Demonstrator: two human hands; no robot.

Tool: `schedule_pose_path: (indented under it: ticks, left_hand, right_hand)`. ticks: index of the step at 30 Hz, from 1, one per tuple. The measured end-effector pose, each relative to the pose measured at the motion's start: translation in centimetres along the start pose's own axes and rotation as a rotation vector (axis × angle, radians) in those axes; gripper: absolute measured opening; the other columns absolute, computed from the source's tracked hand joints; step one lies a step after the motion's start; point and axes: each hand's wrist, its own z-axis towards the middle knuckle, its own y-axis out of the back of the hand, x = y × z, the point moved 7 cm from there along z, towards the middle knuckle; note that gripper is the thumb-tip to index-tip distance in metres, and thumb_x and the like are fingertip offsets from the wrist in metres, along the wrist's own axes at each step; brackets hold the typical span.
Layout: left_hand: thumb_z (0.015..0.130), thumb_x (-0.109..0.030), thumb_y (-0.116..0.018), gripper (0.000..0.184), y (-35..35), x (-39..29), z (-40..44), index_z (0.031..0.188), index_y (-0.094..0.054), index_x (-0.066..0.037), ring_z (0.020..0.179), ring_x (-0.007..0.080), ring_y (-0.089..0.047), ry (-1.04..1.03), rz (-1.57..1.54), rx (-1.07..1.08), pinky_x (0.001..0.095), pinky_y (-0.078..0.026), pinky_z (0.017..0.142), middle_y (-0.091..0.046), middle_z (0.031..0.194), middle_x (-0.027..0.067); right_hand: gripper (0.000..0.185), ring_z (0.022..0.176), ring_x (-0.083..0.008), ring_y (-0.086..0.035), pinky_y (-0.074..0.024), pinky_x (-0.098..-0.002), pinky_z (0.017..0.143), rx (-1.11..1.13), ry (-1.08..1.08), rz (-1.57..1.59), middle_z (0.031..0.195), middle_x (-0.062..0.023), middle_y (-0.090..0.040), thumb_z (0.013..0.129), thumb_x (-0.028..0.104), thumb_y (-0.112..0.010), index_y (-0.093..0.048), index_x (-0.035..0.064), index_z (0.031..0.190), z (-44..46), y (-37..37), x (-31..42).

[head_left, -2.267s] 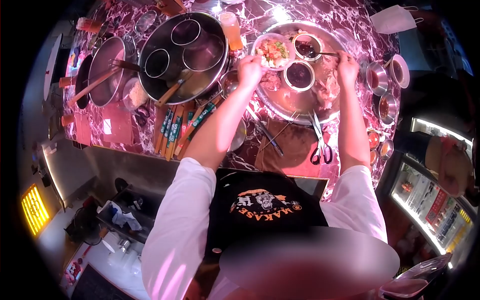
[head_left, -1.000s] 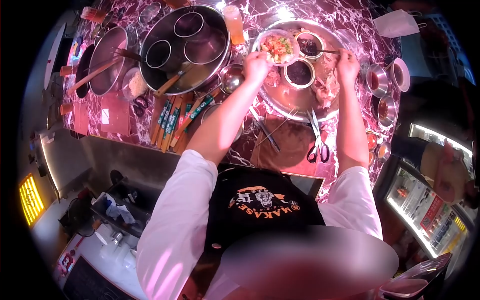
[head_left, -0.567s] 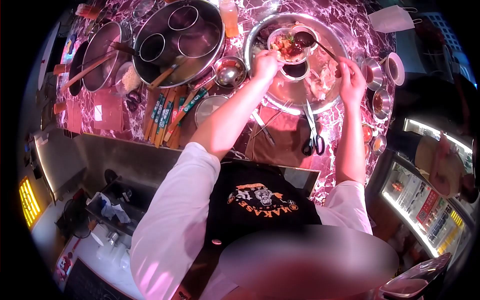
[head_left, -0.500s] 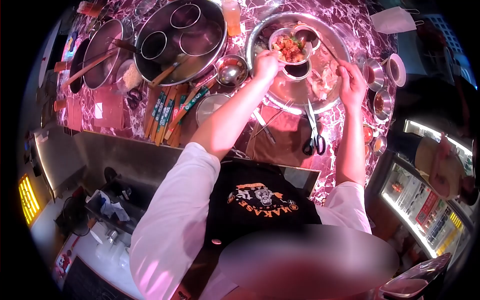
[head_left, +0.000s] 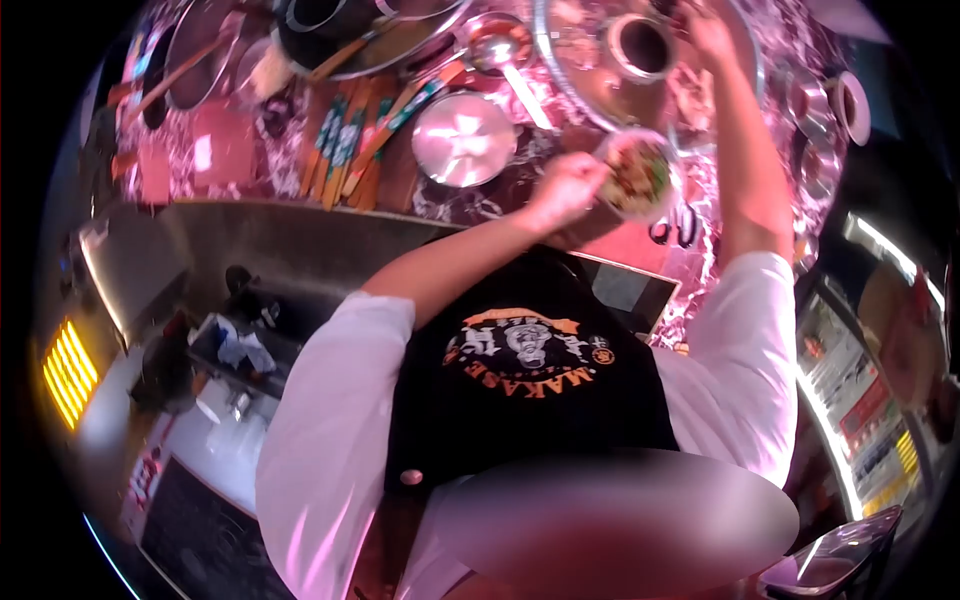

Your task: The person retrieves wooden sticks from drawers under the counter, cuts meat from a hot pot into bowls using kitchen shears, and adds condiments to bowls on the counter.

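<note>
My left hand [head_left: 570,190] grips the rim of a small bowl [head_left: 637,178] holding food with green bits. This bowl is near the counter's front edge, in front of a large metal basin [head_left: 588,112]. My right hand [head_left: 708,38] is over the basin at the top of the view, its fingers closed around the thin handle of a ladle; the dark end [head_left: 664,6] is cut off by the frame. In the basin stands a container of dark liquid [head_left: 643,47], with pale meat-like pieces [head_left: 692,98] beside it. Scissors [head_left: 672,230] lie partly hidden behind the bowl.
To the left are a round metal bowl [head_left: 463,138], another ladle [head_left: 500,45] and several wooden handles with green labels [head_left: 340,135]. A large pot [head_left: 345,70] stands at the upper left. Small metal bowls [head_left: 820,170] line the right side of the counter.
My left hand has brought the food bowl from above the basin toward my body. The view has shifted, so the counter sits higher. My right hand stays at the basin.
</note>
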Motion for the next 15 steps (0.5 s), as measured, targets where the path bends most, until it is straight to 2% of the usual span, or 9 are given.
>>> schedule_pose_path:
  ticks: [3, 6, 8, 10, 11, 12, 13, 14, 15]
  left_hand:
    - [0.087, -0.030, -0.064, 0.024, -1.4, 0.1, -2.4, 0.084, -0.069, -0.006, 0.063, 0.0180, -0.064, 0.010, 0.202, 0.023, 0.0350, -0.052, 0.064, -0.068, 0.075, 0.0085]
    - [0.086, -0.032, -0.063, 0.027, -2.2, 3.3, -2.1, 0.078, -0.067, -0.006, 0.063, 0.0263, -0.064, -0.297, 0.268, -0.047, 0.0374, -0.050, 0.062, -0.066, 0.073, 0.0138]
    - [0.084, -0.027, -0.058, 0.026, -1.7, 1.9, -2.9, 0.071, -0.067, -0.007, 0.061, 0.0313, -0.063, -0.255, 0.227, 0.034, 0.0439, -0.049, 0.058, -0.064, 0.070, 0.0162]
    - [0.080, -0.020, -0.057, 0.018, -2.2, 2.7, -3.2, 0.070, -0.069, -0.010, 0.059, 0.0284, -0.063, -0.473, 0.164, 0.239, 0.0425, -0.049, 0.056, -0.066, 0.070, 0.0137]
    - [0.076, -0.008, -0.052, 0.017, -1.0, 4.0, -3.4, 0.070, -0.067, -0.007, 0.066, 0.0306, -0.064, -0.295, 0.428, 0.114, 0.0467, -0.049, 0.059, -0.066, 0.072, 0.0157]
    - [0.077, -0.006, -0.051, 0.017, 1.0, 3.0, -4.9, 0.080, -0.067, -0.006, 0.066, 0.0316, -0.064, -0.640, 0.256, -0.005, 0.0485, -0.048, 0.059, -0.066, 0.071, 0.0146]
    - [0.079, -0.007, -0.051, 0.026, 2.2, 5.8, -4.8, 0.100, -0.067, -0.007, 0.068, 0.0308, -0.065, -0.750, 0.229, -0.047, 0.0448, -0.050, 0.061, -0.066, 0.075, 0.0135]
    - [0.080, -0.011, -0.054, 0.032, 7.7, 3.8, -8.7, 0.111, -0.062, -0.010, 0.073, 0.0290, -0.065, -0.259, 0.073, 0.270, 0.0414, -0.050, 0.065, -0.066, 0.080, 0.0124]
    - [0.081, -0.012, -0.056, 0.032, 13.4, 3.0, -11.3, 0.112, -0.062, -0.011, 0.075, 0.0274, -0.065, -0.411, 0.146, 0.127, 0.0402, -0.050, 0.066, -0.066, 0.082, 0.0116]
  right_hand:
    - [0.041, 0.086, -0.0153, -0.066, -0.0516, -0.0263, 0.075, 0.121, -0.056, 0.203, 0.105, -0.0072, -0.067, 0.096, 0.032, -0.056, -0.059, 0.0023, 0.123, -0.6, -0.2, -2.2]
    - [0.045, 0.093, -0.0134, -0.063, -0.0496, -0.0237, 0.077, 0.052, 0.052, 0.130, 0.109, -0.0078, -0.065, 0.097, 0.029, -0.055, -0.052, 0.0001, 0.131, -6.6, 2.1, 0.8]
    - [0.049, 0.106, -0.0190, -0.059, -0.0476, -0.0279, 0.088, -0.006, 0.060, 0.126, 0.127, -0.0108, -0.057, 0.098, 0.029, -0.054, -0.047, -0.0001, 0.137, -12.1, 3.5, 3.2]
    - [0.050, 0.124, -0.0246, -0.052, -0.0432, -0.0328, 0.099, -0.071, 0.032, 0.107, 0.139, -0.0132, -0.049, 0.098, 0.029, -0.052, -0.045, 0.0059, 0.141, -16.8, 4.5, 4.1]
    - [0.049, 0.130, -0.0275, -0.047, -0.0388, -0.0370, 0.105, -0.149, 0.005, 0.086, 0.144, -0.0136, -0.046, 0.099, 0.028, -0.049, -0.044, 0.0083, 0.143, -22.5, 2.1, 9.0]
    - [0.046, 0.129, -0.0300, -0.049, -0.0396, -0.0355, 0.107, -0.142, 0.065, -0.046, 0.139, -0.0209, -0.050, 0.104, 0.023, -0.038, -0.034, -0.0012, 0.144, -27.5, -1.0, 14.4]
    - [0.045, 0.120, -0.0312, -0.055, -0.0428, -0.0350, 0.103, -0.100, 0.219, 0.137, 0.134, -0.0188, -0.054, 0.105, 0.024, -0.037, -0.036, 0.0002, 0.143, -29.3, -2.0, 13.7]
    - [0.043, 0.122, -0.0247, -0.052, -0.0408, -0.0404, 0.102, 0.070, 0.398, 0.349, 0.125, -0.0142, -0.059, 0.097, 0.018, -0.051, -0.049, 0.0035, 0.137, -29.3, -1.7, 10.6]
    - [0.042, 0.119, -0.0239, -0.053, -0.0415, -0.0392, 0.101, 0.168, 0.354, 0.297, 0.123, -0.0135, -0.060, 0.097, 0.018, -0.051, -0.049, 0.0031, 0.136, -31.3, -5.5, 11.0]
